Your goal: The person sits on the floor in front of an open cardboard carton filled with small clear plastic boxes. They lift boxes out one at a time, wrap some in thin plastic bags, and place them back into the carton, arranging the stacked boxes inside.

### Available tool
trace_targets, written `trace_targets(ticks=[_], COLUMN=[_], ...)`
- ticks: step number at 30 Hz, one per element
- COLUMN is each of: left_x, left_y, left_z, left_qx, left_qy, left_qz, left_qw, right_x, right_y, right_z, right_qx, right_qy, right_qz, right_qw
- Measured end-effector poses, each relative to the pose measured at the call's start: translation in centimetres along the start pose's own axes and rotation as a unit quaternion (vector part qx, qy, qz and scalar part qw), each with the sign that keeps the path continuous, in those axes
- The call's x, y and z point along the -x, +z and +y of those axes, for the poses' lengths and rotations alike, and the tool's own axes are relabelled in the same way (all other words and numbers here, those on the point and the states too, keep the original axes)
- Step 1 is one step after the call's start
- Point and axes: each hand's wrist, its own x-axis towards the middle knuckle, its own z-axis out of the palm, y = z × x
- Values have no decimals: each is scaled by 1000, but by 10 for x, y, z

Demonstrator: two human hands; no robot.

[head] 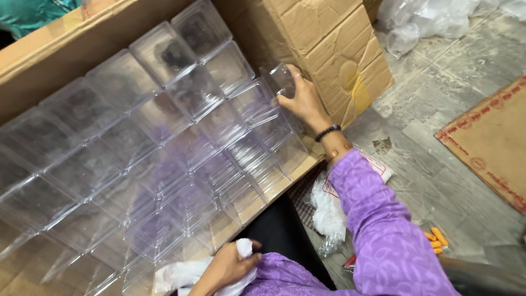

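Several clear square plastic containers (164, 137) stand packed in rows inside a large cardboard box (49, 49). My right hand (304, 101), in a purple sleeve with a dark bead bracelet, grips one clear container (279, 79) at the right end of the rows, by the box's flap. My left hand (233, 266) is low in the view, closed on a crumpled white plastic bag (181, 274) near the box's front edge.
A brown cardboard flap (334, 49) rises right of the containers. On the grey stone floor lie a flat cardboard sheet (493, 142), clear plastic bags (427, 22), a white bag (329, 211) and small orange pieces (435, 238).
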Motion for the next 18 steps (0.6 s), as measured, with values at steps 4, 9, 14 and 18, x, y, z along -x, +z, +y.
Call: trace_targets(ticks=[4, 9, 14, 18], left_x=[4, 9, 8, 12], left_y=[-7, -10, -20, -42], left_z=[2, -25, -32, -27], left_qx=[15, 37, 90, 104], left_qy=[-2, -15, 129, 7], left_qz=[32, 63, 133, 110], left_qw=[999, 997, 979, 988], right_x=[30, 88, 163, 217], right_y=[-14, -40, -62, -37], right_z=[-7, -24, -66, -105], right_qx=[-1, -100, -354, -607], right_qy=[15, 60, 100, 152], right_qz=[49, 146, 226, 71], right_qw=[999, 982, 902, 777])
